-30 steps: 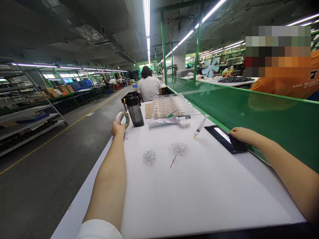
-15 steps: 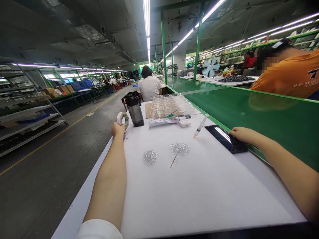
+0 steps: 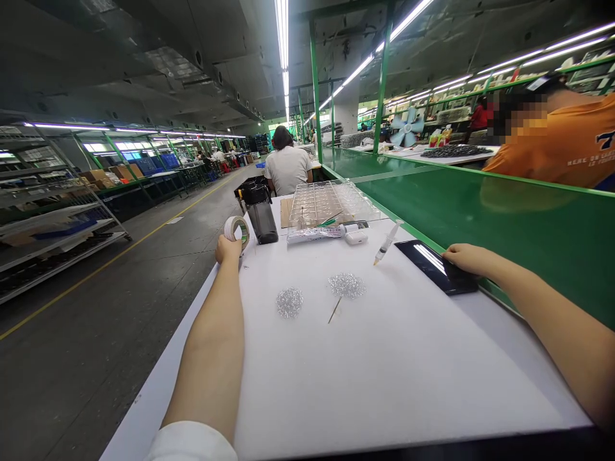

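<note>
At the table's left edge my left hand (image 3: 227,248) is closed around a roll of tape (image 3: 231,226), which stands on its rim. My right hand (image 3: 465,258) grips the right edge of a black glossy tablet (image 3: 429,272) lying flat by the green rail; some fingers are hidden. Between my arms lie two piles of tiny shiny pieces, a left pile (image 3: 289,303) and a right pile (image 3: 346,285). A thin stick (image 3: 334,311) touches the right pile's lower edge. Left of the tablet lies a syringe (image 3: 387,244) with an orange tip.
Clear plastic trays (image 3: 319,200), a silvery tube (image 3: 314,234) and a white earbud case (image 3: 356,237) sit at the table's far end. A dark tumbler (image 3: 262,221) stands beyond the tape. A green conveyor belt (image 3: 519,230) runs along the right. Two co-workers sit nearby.
</note>
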Action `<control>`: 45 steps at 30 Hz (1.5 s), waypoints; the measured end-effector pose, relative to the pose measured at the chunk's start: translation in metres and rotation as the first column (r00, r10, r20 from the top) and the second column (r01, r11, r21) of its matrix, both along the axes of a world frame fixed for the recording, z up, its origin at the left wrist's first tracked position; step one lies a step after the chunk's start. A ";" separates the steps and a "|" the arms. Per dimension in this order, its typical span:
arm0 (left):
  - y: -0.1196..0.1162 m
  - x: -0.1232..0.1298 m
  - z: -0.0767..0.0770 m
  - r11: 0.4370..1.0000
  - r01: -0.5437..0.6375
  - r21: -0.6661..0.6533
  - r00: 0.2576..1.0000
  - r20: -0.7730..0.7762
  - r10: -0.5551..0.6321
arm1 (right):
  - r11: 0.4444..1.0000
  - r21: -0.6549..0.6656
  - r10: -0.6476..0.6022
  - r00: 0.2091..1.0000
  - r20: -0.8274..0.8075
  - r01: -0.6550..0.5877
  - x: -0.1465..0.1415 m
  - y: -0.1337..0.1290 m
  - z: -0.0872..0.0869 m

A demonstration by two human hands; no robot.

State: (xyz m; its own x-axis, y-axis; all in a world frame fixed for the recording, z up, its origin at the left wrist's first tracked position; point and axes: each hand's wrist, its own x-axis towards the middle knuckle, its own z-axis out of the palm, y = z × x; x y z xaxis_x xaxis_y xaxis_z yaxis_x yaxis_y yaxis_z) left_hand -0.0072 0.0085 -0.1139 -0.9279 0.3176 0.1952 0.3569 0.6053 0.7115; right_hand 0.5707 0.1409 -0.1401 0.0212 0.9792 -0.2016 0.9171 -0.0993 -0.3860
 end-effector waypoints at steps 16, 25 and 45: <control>-0.001 0.000 0.000 0.999 0.013 -0.052 1.000 -0.019 -0.014 | 1.000 -0.011 0.009 1.000 -0.019 -0.009 0.003 0.003 -0.003; 0.007 -0.011 -0.010 0.995 0.093 -0.027 0.996 -0.007 -0.093 | 1.000 -0.003 0.026 1.000 -0.004 -0.026 0.006 0.006 -0.006; 0.005 -0.008 -0.005 0.999 0.037 -0.024 0.999 0.018 -0.036 | 1.000 -0.026 -0.001 1.000 -0.024 0.000 0.002 -0.004 0.002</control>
State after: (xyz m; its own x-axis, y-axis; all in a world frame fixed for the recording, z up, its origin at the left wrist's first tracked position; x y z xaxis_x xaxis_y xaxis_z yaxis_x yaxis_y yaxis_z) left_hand -0.0155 0.0137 -0.1189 -0.9190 0.3555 0.1705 0.3662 0.6091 0.7035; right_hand 0.5730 0.1371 -0.1383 0.0166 0.9737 -0.2272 0.9077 -0.1100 -0.4050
